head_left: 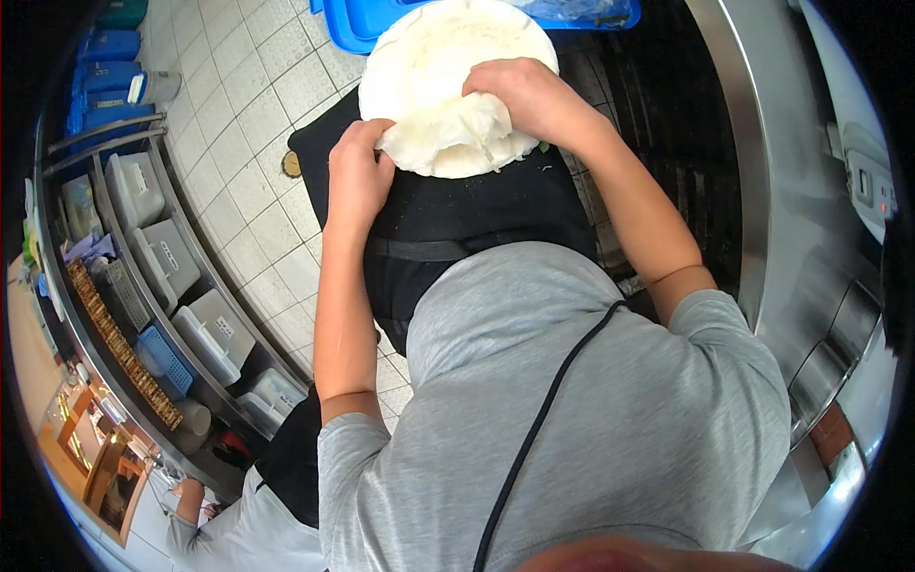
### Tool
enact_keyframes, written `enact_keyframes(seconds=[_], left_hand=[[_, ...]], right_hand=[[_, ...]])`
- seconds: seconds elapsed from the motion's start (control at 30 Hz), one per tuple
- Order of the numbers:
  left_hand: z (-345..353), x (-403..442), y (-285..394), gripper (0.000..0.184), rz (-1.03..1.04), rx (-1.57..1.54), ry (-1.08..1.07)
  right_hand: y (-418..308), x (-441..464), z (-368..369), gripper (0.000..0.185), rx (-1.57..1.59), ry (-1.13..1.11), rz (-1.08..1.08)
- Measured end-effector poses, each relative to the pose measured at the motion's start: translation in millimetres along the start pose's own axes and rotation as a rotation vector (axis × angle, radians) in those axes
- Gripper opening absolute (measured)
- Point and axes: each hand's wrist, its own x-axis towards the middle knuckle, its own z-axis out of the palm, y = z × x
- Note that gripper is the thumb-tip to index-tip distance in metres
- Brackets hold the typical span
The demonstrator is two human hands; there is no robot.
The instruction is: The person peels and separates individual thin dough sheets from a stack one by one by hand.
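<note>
A stack of thin, round, off-white wrappers point(424, 57), resembling spring roll skins, rests over my lap. Its near edge has one wrapper point(448, 133) lifted and crumpled up from the rest. My left hand point(360, 167) pinches the left end of that raised wrapper between thumb and fingers. At its right end, my right hand point(529, 95) has its fingers curled over the stack and against the wrapper. The fingertips of my right hand are partly hidden. Black cloth point(477, 210) covers my lap under the stack.
Beyond the stack is a blue plastic tub point(348, 24) with a clear plastic bag point(572, 10). To the left, a metal shelf rack point(181, 238) holds lidded bins point(162, 262) and baskets. Another person point(257, 515) is at lower left. A steel counter point(753, 143) runs along the right.
</note>
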Motion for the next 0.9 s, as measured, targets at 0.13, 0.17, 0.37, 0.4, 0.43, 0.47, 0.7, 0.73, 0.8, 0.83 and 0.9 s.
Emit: enact_keyframes(seconds=[0.13, 0.17, 0.37, 0.4, 0.43, 0.47, 0.7, 0.73, 0.8, 0.83, 0.9], left_hand=[[-4.3, -1.0, 12.6, 0.034, 0.100, 0.143, 0.046], [-6.7, -1.9, 19.2, 0.033, 0.036, 0.137, 0.003], [-8.3, -8.8, 47.6, 0.029, -0.007, 0.151, -0.082], [-7.4, -10.7, 48.1, 0.028, 0.050, 0.148, -0.052], [-6.0, -10.2, 44.6, 0.028, 0.101, 0.159, -0.042], [-3.5, -10.1, 40.1, 0.028, 0.100, 0.159, -0.041], [8.6, -10.2, 17.6, 0.033, 0.005, -0.030, -0.019], [6.8, -9.3, 18.1, 0.033, 0.010, -0.029, -0.076], [5.1, -9.2, 24.2, 0.031, 0.047, -0.010, -0.039], [4.0, -9.2, 27.9, 0.029, 0.085, 0.008, -0.003], [0.0, -8.3, 32.3, 0.028, 0.073, 0.009, -0.012]], right_hand=[[-15.9, 3.2, -1.2, 0.028, 0.050, -0.057, 0.058], [-19.8, 2.6, 1.2, 0.028, 0.051, -0.058, 0.059], [-36.7, 3.8, 5.2, 0.030, 0.164, -0.004, -0.071], [-38.4, 6.3, 2.6, 0.030, 0.218, -0.061, -0.008], [-38.7, 7.8, 1.6, 0.030, 0.271, -0.118, 0.055], [-35.5, 7.8, 3.8, 0.030, 0.271, -0.118, 0.054], [-11.7, 2.6, 40.7, 0.035, 0.083, 0.065, -0.109], [-13.5, 5.3, 40.9, 0.036, 0.057, 0.058, -0.125], [-18.6, 7.0, 44.4, 0.034, 0.109, 0.063, -0.103], [-21.4, 6.1, 44.8, 0.031, 0.162, 0.069, -0.077], [-26.1, 6.2, 37.4, 0.028, 0.185, 0.019, -0.052]])
